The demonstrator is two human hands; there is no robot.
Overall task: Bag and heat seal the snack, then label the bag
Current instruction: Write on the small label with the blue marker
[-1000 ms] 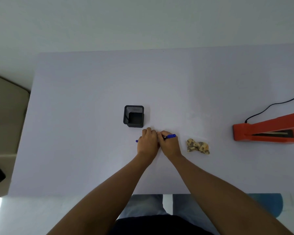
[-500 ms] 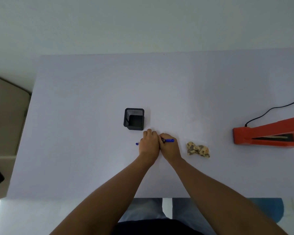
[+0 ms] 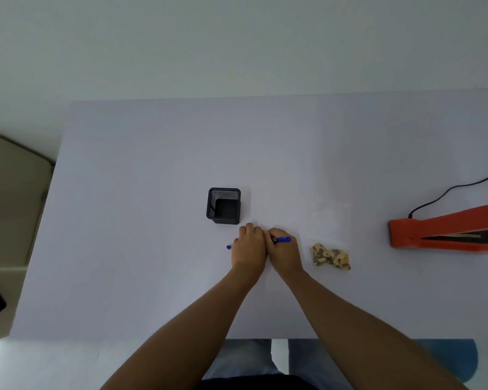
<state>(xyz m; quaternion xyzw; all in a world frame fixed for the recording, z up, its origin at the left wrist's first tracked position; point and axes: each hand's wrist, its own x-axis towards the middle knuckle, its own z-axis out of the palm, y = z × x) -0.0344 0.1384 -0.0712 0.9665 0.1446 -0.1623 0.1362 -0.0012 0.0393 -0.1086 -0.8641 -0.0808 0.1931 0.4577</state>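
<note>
The 2 hands sit knuckle to knuckle on the pale table (image 3: pixel 152 192). The right hand (image 3: pixel 283 253) is clenched around a blue pen (image 3: pixel 283 239); the left hand (image 3: pixel 248 247) is curled over something blue, its cap (image 3: pixel 228 247) poking out leftward. The bagged snack (image 3: pixel 330 257) lies right of the grip, the black mesh holder (image 3: pixel 224 205) just beyond it, and the orange heat sealer (image 3: pixel 445 232) far right.

Heat sealer (image 3: pixel 445 230) cropped at right edge
</note>
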